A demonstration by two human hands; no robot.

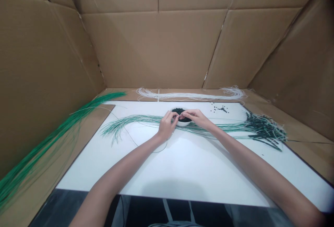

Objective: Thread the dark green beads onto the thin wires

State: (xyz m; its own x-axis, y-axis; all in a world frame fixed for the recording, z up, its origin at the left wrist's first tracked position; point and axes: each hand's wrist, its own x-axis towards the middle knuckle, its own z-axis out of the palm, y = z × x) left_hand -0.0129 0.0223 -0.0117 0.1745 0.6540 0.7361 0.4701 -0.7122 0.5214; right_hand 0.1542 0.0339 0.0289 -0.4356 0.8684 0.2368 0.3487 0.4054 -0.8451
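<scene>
Head view: left hand (pixel 167 126) and right hand (pixel 196 118) meet above a small white bowl (pixel 182 123), forearms angled in from both sides, wrists raised off the board. Fingertips (pixel 176 115) of the two hands come together over the bowl's middle. Grip state: both hands look pinched rather than relaxed, but the contact point is tiny and partly hidden, so I can't tell whether they're clenching a bead, a strand, or nothing. Bowl holds a heap of dark green beads (pixel 179 110), partly covered by the hands. A long bundle of green-and-white strands (pixel 135 120) passes just in front of the bowl and under the hands, fanning out to its left. To the bowl's right, the same bundle runs to a tangled pile of strands with dark green pieces on them (pixel 264 131). Scattered dark beads (pixel 220 109) lie right of and behind the bowl. A white strand bundle (pixel 190 96) lies on the cardboard behind it. A loose thin white strand (pixel 135 142) curves near the left wrist. Farther left of the bowl, a long green strand bundle (pixel 54 140) rests on the cardboard, blurred. Everything sits on a white board (pixel 182 174), cardboard walls (pixel 156 46) behind. Layout reads as deliberate: bowl centred between the hands, so beads and strands are probably both in easy reach.
</scene>
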